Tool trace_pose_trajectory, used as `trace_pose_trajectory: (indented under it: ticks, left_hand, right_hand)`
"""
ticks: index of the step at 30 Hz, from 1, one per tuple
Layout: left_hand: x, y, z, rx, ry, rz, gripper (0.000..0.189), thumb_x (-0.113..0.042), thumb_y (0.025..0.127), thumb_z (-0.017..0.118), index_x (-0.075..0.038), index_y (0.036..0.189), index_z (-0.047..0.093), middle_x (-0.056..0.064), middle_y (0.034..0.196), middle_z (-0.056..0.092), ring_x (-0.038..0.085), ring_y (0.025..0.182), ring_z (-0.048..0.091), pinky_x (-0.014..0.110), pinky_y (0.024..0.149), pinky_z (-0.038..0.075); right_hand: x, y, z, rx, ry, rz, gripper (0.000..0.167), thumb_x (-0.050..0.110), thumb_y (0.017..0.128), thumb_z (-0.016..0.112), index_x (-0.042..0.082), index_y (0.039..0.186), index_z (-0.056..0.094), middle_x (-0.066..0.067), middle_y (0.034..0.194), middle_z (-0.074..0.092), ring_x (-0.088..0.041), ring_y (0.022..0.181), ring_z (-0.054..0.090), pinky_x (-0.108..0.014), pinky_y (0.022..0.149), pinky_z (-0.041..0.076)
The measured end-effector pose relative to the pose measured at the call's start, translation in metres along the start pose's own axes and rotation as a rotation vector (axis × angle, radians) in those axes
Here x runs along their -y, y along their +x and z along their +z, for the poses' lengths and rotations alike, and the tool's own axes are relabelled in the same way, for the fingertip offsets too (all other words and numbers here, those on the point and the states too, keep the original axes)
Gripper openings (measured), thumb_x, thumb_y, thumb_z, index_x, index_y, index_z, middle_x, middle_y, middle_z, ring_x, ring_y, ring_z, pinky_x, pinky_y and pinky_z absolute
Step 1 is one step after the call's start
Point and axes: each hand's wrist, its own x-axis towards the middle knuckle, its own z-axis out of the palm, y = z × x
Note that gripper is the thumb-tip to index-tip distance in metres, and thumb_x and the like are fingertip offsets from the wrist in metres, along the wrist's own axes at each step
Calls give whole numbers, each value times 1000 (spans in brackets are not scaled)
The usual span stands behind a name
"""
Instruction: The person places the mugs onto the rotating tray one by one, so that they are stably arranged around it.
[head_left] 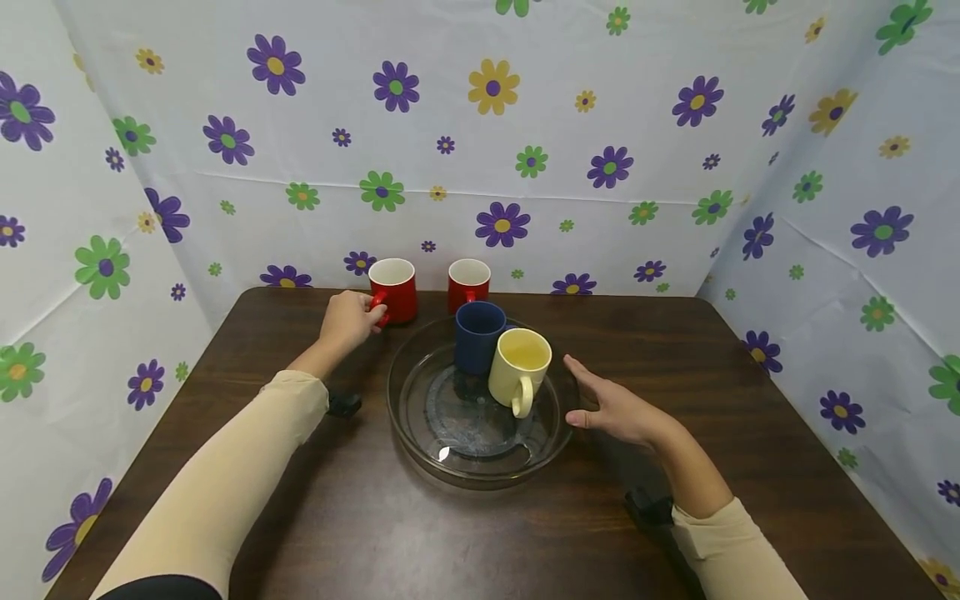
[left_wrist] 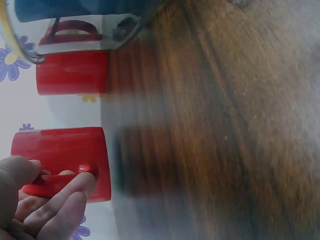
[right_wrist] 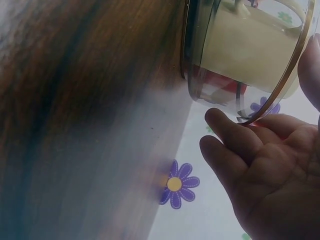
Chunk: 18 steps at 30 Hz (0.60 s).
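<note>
Nearest me, my right hand [head_left: 618,410] lies flat and relaxed against the rim of the glass dish [head_left: 420,457], which holds the blue mug [head_left: 477,335] and yellow mug [head_left: 517,365]. My left hand [head_left: 347,320] reaches to the table's far edge, fingers [left_wrist: 60,200] curled round the left red mug's [head_left: 393,288] handle. I judge this the pickup step; next comes a clean lift over the rim.
</note>
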Motion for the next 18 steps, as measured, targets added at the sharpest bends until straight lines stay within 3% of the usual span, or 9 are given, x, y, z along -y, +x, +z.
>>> trace_pose_trajectory:
  ticks: [18]
  left_hand:
    - [5,-20,-26,8,24,75,32,-20,102,64,8,115,72,21,95,76,36,82,75,23,62,56]
  right_hand:
    - [1,-2,-1,1,-14,4,95,32,97,70,7,163,8,-18,169,5,-46,152,12,-66,117,17]
